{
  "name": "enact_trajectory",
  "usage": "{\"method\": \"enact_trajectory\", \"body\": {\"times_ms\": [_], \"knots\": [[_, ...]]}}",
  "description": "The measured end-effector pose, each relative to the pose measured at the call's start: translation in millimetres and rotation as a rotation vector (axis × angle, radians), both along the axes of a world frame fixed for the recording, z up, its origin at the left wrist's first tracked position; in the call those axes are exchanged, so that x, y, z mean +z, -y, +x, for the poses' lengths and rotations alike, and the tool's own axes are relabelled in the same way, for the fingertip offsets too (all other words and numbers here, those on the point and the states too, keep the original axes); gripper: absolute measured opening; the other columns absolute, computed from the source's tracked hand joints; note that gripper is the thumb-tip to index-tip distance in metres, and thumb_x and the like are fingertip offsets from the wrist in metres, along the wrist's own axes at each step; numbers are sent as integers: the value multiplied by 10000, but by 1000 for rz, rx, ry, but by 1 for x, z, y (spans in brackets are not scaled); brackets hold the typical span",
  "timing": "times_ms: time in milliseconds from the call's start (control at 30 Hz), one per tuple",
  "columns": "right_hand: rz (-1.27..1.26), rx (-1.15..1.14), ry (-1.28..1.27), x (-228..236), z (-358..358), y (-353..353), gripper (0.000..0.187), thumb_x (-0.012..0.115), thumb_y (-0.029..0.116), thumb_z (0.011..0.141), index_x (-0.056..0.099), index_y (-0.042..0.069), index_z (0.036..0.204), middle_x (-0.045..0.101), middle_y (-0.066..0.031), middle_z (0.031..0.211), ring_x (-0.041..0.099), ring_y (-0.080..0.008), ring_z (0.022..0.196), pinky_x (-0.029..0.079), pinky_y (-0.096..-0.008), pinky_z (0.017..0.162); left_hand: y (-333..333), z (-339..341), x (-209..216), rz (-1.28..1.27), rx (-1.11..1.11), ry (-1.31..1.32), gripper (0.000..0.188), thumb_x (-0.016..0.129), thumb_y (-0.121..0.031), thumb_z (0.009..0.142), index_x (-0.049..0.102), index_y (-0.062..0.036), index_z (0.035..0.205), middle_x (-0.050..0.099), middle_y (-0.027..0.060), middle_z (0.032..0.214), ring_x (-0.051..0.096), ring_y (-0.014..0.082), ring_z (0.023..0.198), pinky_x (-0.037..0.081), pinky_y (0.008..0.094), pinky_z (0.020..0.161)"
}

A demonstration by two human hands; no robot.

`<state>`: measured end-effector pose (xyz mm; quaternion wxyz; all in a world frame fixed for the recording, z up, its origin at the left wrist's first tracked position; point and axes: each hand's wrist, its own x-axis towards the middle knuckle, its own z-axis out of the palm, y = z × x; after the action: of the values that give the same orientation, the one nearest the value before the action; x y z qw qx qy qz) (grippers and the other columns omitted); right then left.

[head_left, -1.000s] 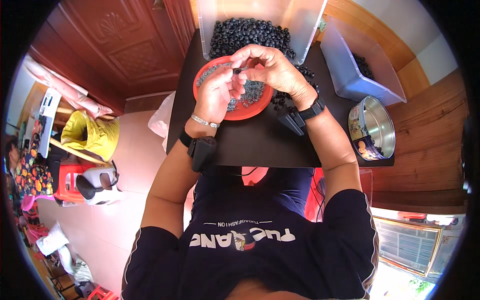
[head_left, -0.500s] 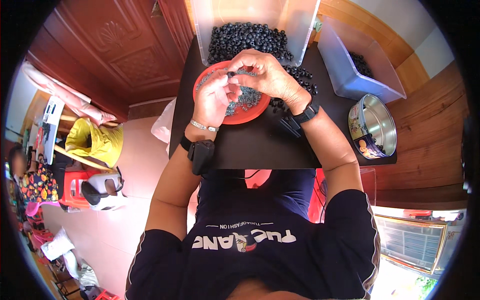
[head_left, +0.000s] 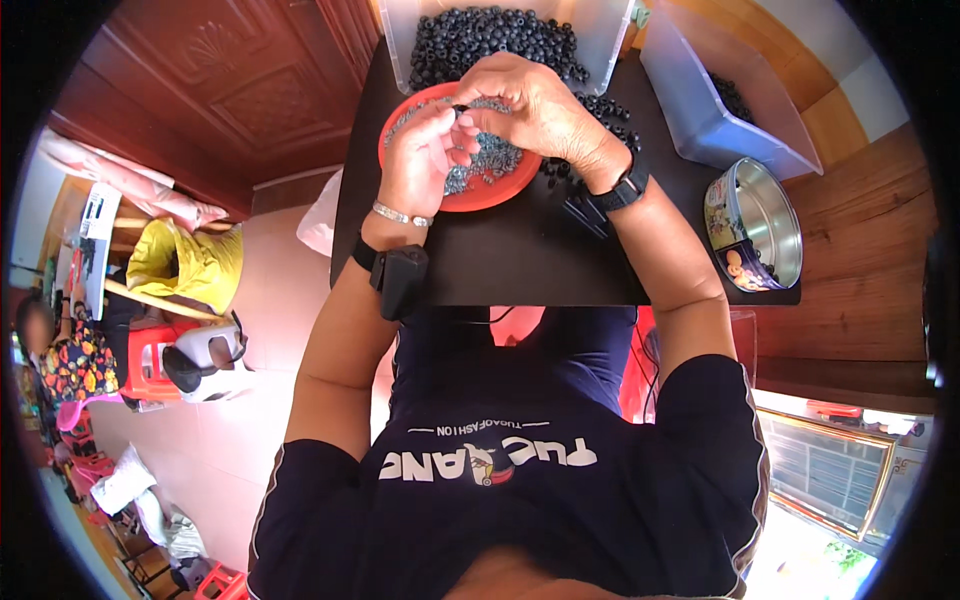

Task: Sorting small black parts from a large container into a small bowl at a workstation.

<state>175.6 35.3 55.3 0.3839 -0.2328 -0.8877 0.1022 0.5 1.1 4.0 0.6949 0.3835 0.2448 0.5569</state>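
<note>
Above a red bowl [head_left: 505, 192] of small grey metal pieces [head_left: 490, 160], my two hands meet at the fingertips. A small black round part [head_left: 461, 111] shows between them. My left hand [head_left: 420, 155] pinches it with thumb and forefinger, its other fingers curled loosely. My right hand [head_left: 535, 110] reaches in from the other side, thumb and forefinger closed at the same part. Whether the right fingertips also hold a grey piece is too small to make out. Behind the bowl, a clear plastic bin [head_left: 600, 60] holds many black round parts [head_left: 490, 45].
Loose black parts [head_left: 610, 125] lie on the dark table [head_left: 520, 265] right of the bowl. Farther right stand a second clear bin [head_left: 690, 110] and a round tin [head_left: 735, 225] with a few black parts. Another person [head_left: 75, 360] sits far left, beyond a yellow sack [head_left: 190, 265].
The table, bowl and bins sit slightly higher in the picture. My hands keep nearly the same pinch around the black part.
</note>
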Motion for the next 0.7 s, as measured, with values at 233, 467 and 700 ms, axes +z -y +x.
{"method": "enact_trajectory", "body": {"times_ms": [233,467,700], "knots": [[-58,-126,101,10,9,2,125,684,168,761,673,100,866,647,-67,831,632,-281,759,500,-363,684,-4,-11,-3,-61,105,45,228,534,-228,898,607,-21,960,635,78,858,594,172,719,450,277,622],[-253,-103,714,-5,-8,23,176,684,226,727,685,73,814,640,-120,722,629,-290,724,483,-384,643,-5,-11,-6,-112,145,-12,254,557,-242,888,620,-9,966,639,87,858,598,178,723,456,275,641],[-202,-165,764,-10,-13,22,154,654,207,727,688,86,817,638,-118,728,624,-304,751,483,-398,651,-7,-11,-5,-109,131,1,259,566,-238,882,620,1,967,641,97,856,605,184,715,456,276,634]]}}
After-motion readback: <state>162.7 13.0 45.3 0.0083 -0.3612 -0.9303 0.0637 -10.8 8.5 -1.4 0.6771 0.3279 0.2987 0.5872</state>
